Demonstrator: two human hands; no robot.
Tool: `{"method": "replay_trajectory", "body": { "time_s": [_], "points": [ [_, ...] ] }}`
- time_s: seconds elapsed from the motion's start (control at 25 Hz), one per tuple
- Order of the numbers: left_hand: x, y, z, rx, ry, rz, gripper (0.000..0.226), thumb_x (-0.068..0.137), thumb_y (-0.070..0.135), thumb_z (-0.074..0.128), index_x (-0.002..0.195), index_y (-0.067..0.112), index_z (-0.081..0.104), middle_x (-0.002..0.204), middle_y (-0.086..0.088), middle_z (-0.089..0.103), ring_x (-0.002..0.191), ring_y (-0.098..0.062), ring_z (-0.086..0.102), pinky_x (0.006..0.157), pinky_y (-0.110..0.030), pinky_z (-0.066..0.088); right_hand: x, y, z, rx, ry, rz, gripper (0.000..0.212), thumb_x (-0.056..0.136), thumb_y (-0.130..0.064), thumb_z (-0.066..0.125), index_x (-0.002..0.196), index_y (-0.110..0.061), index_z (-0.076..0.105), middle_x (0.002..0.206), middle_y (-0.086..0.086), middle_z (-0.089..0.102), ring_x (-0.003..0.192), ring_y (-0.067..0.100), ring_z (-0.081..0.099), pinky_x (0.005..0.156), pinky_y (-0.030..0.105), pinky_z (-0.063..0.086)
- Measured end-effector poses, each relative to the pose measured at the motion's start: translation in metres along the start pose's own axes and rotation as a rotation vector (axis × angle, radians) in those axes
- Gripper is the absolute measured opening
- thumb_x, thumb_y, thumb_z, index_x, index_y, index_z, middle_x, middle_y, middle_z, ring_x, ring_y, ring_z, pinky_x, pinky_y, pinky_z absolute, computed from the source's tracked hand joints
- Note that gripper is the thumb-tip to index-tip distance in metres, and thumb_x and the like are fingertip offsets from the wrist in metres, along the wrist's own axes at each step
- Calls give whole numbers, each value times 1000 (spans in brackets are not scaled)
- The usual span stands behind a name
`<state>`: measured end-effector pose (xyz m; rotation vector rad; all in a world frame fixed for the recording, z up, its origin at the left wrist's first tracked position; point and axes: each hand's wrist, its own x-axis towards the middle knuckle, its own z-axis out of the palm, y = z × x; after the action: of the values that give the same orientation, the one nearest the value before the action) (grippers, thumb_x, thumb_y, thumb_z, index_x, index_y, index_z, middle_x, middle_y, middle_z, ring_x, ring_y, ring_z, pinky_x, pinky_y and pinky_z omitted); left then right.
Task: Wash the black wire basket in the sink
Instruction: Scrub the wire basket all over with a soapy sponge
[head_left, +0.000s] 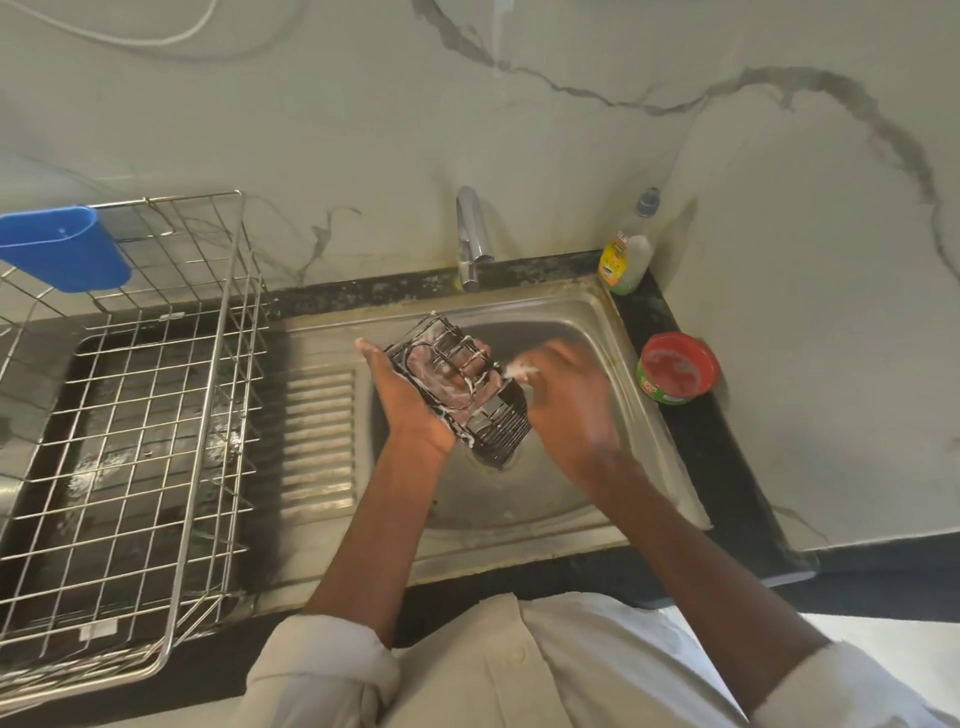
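Observation:
A small black wire basket (488, 421), streaked with white suds, is held tilted over the steel sink (597, 322). My left hand (410, 400) grips it from the left, fingers showing through the wires. My right hand (566, 395) is blurred at the basket's right side, with a small soapy white scrubber (519, 370) pinched at its fingertips against the wires. No water is visibly running from the chrome tap (470, 234) behind.
A steel dish rack (156, 395) with a blue cutlery cup (62, 247) stands on the drainboard at left. A dish-soap bottle (628, 249) and a red-and-green tub of dish paste (675, 369) sit on the black counter edge at right. A marble wall rises behind.

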<state>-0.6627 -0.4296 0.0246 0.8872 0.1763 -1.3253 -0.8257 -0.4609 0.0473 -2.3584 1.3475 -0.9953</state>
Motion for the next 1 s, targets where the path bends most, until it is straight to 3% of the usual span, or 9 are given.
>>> {"method": "replay_trajectory", "body": {
  "time_s": [0.08,0.2,0.36,0.44,0.6,0.72,0.8,0.88,1.0],
  "points": [
    [6,4,-3,-97,22,0,107,85,100,24,131,14,69,140,-23,64,114,-40,69,110,-69,48,-28,3,1,15,12,28,34,75,17,73,95,-10,78,95,4,73,83,22,69,68,30,58],
    [8,2,-6,-185,82,-38,108,88,98,23,142,15,64,140,-27,66,120,-44,68,95,-71,57,-35,-4,9,212,-3,180,40,86,11,64,113,-17,73,108,-1,71,94,17,72,75,37,61],
    [2,-5,-1,-174,57,-55,93,103,82,24,134,6,66,108,-29,77,104,-45,70,80,-67,62,-16,-9,13,447,-37,462,37,92,7,54,111,-21,70,105,-8,71,98,8,68,86,39,58],
    [-5,-11,6,-45,55,-10,78,107,73,32,128,8,68,95,-24,79,94,-42,74,86,-59,63,-13,-12,12,525,-31,513,35,94,5,54,107,-23,71,102,-13,72,92,7,68,84,39,59],
    [-20,-30,18,370,18,41,94,93,90,35,140,13,64,122,-19,78,105,-31,76,95,-51,62,-1,-7,9,590,-12,614,30,97,-4,59,112,-27,71,99,-15,73,88,0,68,80,30,59],
    [-22,-29,17,271,-116,-84,109,88,96,27,148,11,58,128,-16,77,115,-34,76,100,-51,57,6,-4,4,519,-67,557,28,98,-6,60,116,-26,71,101,-11,75,86,7,69,74,32,58],
    [-25,-25,16,183,-132,-128,112,86,99,30,151,10,51,124,-17,78,114,-39,76,102,-55,55,13,-1,-3,317,-159,424,28,97,-5,64,116,-23,72,107,-8,74,93,10,70,78,31,58],
    [-26,-28,13,163,-123,-143,102,89,97,27,131,11,62,110,-15,82,100,-37,80,96,-56,54,21,1,-9,118,-93,326,33,93,1,65,115,-21,75,110,-3,74,96,14,70,80,32,59],
    [-25,-27,15,55,-174,-201,101,85,99,34,115,10,71,110,-14,78,98,-31,77,88,-51,61,19,-15,-9,71,-14,138,27,90,-1,65,107,-18,78,105,-1,75,96,17,68,77,26,54]
  ]
}}
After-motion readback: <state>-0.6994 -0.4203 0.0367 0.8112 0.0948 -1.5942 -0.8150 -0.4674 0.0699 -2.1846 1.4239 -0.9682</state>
